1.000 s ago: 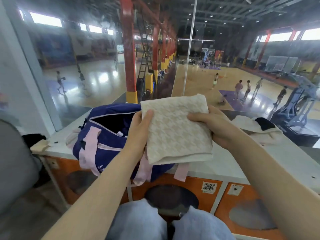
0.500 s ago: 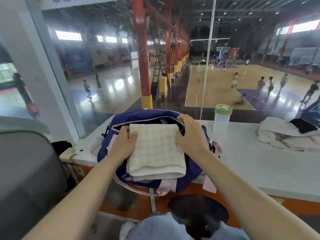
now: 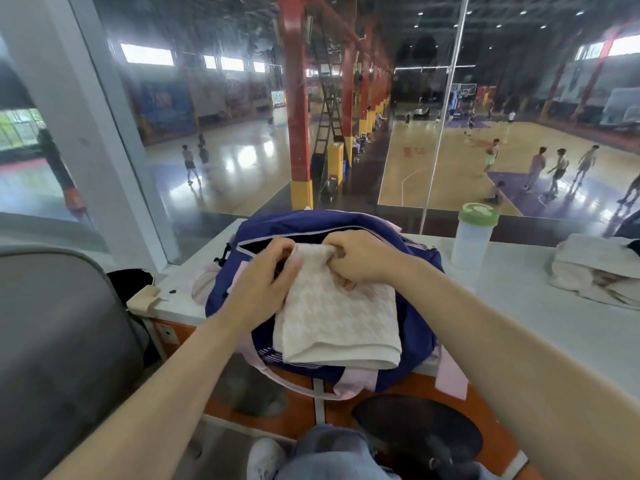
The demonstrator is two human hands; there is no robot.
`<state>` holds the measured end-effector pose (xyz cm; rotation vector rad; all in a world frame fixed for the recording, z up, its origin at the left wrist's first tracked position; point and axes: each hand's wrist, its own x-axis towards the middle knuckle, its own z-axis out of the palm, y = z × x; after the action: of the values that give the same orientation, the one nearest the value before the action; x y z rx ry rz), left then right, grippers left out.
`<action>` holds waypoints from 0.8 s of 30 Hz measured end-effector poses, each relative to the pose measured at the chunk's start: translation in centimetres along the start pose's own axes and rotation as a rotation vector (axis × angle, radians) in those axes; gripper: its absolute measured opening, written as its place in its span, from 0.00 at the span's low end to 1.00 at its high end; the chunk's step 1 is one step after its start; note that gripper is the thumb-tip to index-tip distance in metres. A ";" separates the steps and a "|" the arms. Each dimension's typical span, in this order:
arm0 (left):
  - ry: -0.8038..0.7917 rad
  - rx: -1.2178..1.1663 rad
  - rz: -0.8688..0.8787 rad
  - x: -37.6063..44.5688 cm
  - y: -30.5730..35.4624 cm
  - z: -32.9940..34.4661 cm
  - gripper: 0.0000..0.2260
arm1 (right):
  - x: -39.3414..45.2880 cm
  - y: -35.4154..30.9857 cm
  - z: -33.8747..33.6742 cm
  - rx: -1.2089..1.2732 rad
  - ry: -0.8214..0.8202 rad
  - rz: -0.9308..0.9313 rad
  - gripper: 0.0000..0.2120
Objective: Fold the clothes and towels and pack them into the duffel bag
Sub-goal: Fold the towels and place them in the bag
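A navy duffel bag [image 3: 412, 271] with pink straps lies on the white counter, its top zip open. A folded cream towel [image 3: 339, 323] rests on the bag's front, its far end bunched at the opening. My left hand [image 3: 263, 285] grips the towel's far left edge. My right hand [image 3: 360, 258] is clenched on the towel's far right corner, right at the opening. Inside the bag it is dark and I cannot see what it holds. More folded cream cloth with a black item [image 3: 599, 268] lies at the counter's right end.
A clear plastic bottle with a green lid [image 3: 472, 237] stands just right of the bag. The white counter [image 3: 519, 317] runs along a glass wall over a basketball court. A grey padded seat back [image 3: 59, 341] fills the left; orange cabinet fronts sit below the counter.
Both hands brought the folded towel down from mid-air onto the bag. They now bunch its far end at the opening; the view has shifted closer and lower.
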<state>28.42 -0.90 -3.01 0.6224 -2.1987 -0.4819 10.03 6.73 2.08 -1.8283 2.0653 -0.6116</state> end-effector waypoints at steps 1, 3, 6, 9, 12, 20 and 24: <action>0.060 0.102 0.011 0.5 -0.6 -0.4 0.11 | 0.1 0.0 0.2 -0.054 0.049 -0.002 0.10; 0.112 0.422 -0.080 1.4 -2.4 -1.1 0.18 | 0.5 0.2 0.5 -0.087 0.158 0.006 0.10; 0.034 0.703 -0.240 2.3 -4.8 -1.3 0.18 | 0.7 0.6 0.9 -0.029 0.236 0.016 0.11; -0.079 0.806 -0.254 3.3 -5.4 -1.1 0.14 | 0.9 0.5 1.0 -0.017 0.246 -0.006 0.11; -0.132 0.827 -0.331 4.0 -5.5 -1.1 0.12 | 1.2 0.1 0.9 0.052 0.209 -0.011 0.11; -0.279 0.436 -0.502 5.1 -6.9 -1.6 0.37 | 0.9 -0.1 1.3 0.009 0.153 -0.013 0.09; -0.296 0.326 -0.453 5.3 -7.8 -1.5 0.40 | 2.6 -1.6 1.8 0.116 0.179 -0.034 0.08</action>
<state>28.68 -10.40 -3.07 1.3134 -2.4390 -0.4685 11.96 3.85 1.44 -1.8043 2.0643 -0.9145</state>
